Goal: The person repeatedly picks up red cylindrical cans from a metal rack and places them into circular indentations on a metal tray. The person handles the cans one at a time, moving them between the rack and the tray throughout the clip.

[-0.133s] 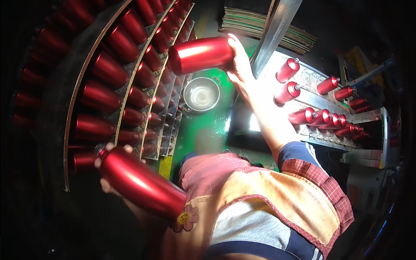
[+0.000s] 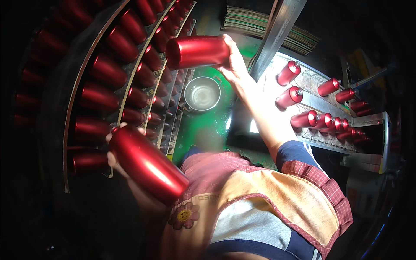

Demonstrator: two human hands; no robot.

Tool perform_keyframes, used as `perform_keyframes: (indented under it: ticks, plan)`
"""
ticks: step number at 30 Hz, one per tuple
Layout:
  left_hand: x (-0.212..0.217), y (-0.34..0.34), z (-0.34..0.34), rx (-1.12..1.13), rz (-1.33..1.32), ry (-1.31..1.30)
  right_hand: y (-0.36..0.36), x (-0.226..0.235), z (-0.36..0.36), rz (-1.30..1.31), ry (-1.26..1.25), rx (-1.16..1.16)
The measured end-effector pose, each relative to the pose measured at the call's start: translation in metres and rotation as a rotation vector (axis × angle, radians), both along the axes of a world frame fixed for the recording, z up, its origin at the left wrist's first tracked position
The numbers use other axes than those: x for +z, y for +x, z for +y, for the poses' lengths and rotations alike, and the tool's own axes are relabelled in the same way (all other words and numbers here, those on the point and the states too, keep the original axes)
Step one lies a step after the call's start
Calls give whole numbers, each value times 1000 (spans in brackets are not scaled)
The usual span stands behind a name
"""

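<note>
A shiny red metal bottle (image 2: 149, 162) lies slantwise in my left hand (image 2: 113, 157), gripped near its narrow neck end. Its wide base points toward my apron. Farther out, a second red metal bottle (image 2: 198, 52) is held nearly level by my right hand (image 2: 234, 60), whose fingers close round its right end. That bottle's wide end faces the rack of shelves (image 2: 121, 104) on the left, where rows of similar red bottles lie on their sides. The neck of the right-hand bottle is hidden by my hand.
A round metal pot (image 2: 202, 94) stands on the green floor (image 2: 203, 125) between the rack and a brightly lit stand. On the stand, several red bottles (image 2: 289, 97) sit in rows. A metal post (image 2: 277, 37) rises beside stacked flat sheets (image 2: 245, 21).
My left hand has shifted a little to the right with its bottle. The right-hand bottle has moved slightly left. Both stay gripped.
</note>
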State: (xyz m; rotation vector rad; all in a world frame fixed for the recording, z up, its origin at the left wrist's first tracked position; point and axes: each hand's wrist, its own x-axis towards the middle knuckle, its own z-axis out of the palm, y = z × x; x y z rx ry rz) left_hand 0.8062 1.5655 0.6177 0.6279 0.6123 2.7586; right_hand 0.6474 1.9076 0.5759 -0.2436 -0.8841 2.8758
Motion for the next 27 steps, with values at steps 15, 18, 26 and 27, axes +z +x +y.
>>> perform_keyframes:
  ticks: [15, 18, 26, 27]
  plan:
    - [-334, -315, 95, -301, -1203, 75, -136, -134, -29, -240, -409, 436]
    - [-374, -342, 92, -353, -1206, 21, -146, -151, -30, -165, -478, 469]
    - [-429, -362, 100, -298, -1100, 58, -125, -157, -17, 46, -658, 603]
    - [-432, -360, 97, -297, -1008, 57, -115, -156, -14, 121, -660, 591]
